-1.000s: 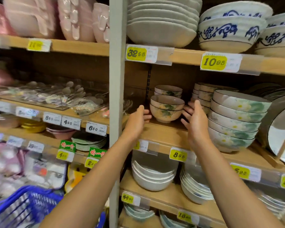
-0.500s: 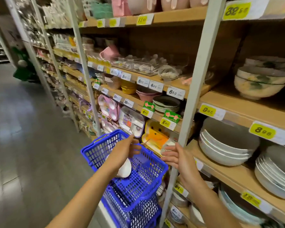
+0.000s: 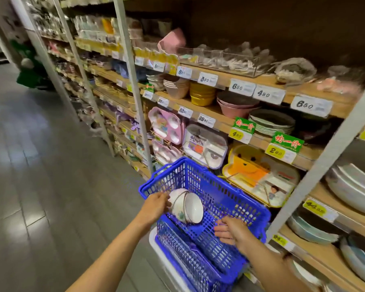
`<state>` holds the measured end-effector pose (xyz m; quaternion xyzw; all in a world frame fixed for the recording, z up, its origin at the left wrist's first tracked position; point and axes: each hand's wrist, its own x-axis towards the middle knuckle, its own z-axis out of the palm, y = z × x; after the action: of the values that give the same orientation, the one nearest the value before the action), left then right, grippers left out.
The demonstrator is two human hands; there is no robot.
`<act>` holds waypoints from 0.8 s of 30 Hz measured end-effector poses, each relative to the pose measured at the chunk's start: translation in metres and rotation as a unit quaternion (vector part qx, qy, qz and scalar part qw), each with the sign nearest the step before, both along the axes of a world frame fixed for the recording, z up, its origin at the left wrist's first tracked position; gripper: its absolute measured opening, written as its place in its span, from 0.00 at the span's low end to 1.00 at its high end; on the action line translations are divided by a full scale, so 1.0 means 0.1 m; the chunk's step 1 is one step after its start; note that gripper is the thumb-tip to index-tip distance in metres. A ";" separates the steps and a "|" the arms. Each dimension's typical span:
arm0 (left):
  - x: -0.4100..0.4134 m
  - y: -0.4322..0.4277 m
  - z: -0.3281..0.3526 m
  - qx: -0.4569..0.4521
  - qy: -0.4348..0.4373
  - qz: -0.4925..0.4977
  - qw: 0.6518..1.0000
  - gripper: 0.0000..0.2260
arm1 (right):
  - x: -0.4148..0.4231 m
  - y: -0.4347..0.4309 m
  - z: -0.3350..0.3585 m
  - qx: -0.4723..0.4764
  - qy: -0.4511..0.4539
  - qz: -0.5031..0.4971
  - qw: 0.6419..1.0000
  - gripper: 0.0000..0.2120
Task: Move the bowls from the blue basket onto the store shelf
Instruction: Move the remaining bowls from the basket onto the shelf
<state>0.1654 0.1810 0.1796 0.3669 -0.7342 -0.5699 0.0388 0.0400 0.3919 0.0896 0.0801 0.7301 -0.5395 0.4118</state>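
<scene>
Head view: two nested bowls (image 3: 187,205), tipped sideways, inside basket (image 3: 221,186)
Left hand (image 3: 156,205): holds bowls by their bases; mouths face right
Right hand (image 3: 232,230): fingers relaxed, empty; just right of bowls

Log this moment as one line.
phase: pickup | left hand: grips tilted bowls in blue basket | right hand: open, inside basket | bowls: not yet shelved

Two nested white bowls (image 3: 187,205) lie tipped on their side inside the blue mesh basket (image 3: 219,192), lower centre of frame.
</scene>
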 end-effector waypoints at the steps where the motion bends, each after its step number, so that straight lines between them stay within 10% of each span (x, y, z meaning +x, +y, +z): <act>1: 0.00 -0.11 -0.05 -0.018 -0.012 -0.012 1.000 0.11 | 0.00 -0.07 -0.07 0.014 -0.010 -0.011 1.000 0.09; 24: -2.27 -1.23 -1.56 -0.208 -0.202 -0.361 0.886 0.13 | -0.87 -1.50 -1.83 0.077 -0.248 -0.180 0.949 0.12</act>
<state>-0.0614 0.0575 0.0232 0.1670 -0.9095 -0.2921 -0.2440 -0.0466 0.2418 -0.0935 0.3729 0.6179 -0.5100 0.4680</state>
